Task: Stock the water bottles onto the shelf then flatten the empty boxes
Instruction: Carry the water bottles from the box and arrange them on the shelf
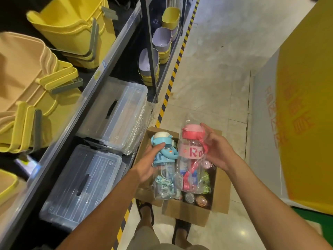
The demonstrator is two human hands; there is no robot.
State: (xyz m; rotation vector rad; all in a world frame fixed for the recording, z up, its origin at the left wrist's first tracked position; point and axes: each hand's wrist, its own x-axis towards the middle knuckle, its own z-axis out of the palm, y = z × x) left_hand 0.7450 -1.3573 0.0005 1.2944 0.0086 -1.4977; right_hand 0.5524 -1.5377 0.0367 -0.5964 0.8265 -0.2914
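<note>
Water bottles, one gripped in each hand, above an open brown cardboard box (221, 192).
Left hand (147, 165) holds the blue-capped clear plastic bottle (163, 159), right hand (219, 150) the pink-capped clear bottle (191, 156); caps forward; the dark metal shelf (108, 56) lies left, nearer the left hand.

Grip: left hand (147, 165) holds the left bottle (164, 170) and right hand (219, 150) holds the right bottle (191, 154), side by side, caps pointing away.
Below the grip: open carton (189, 213) on the floor, with more bottles (201, 200) in it.
Left of the grip: two lidded tubs (115, 114) on the bottom shelf, one beyond the other.
Above and left: stacked baskets (72, 29) on the upper shelf (81, 109).
Beyond the grip: floor tape (173, 76) along the shelving's foot.
Nearer than the grip: the person's feet (146, 215) at the carton's near edge.
</note>
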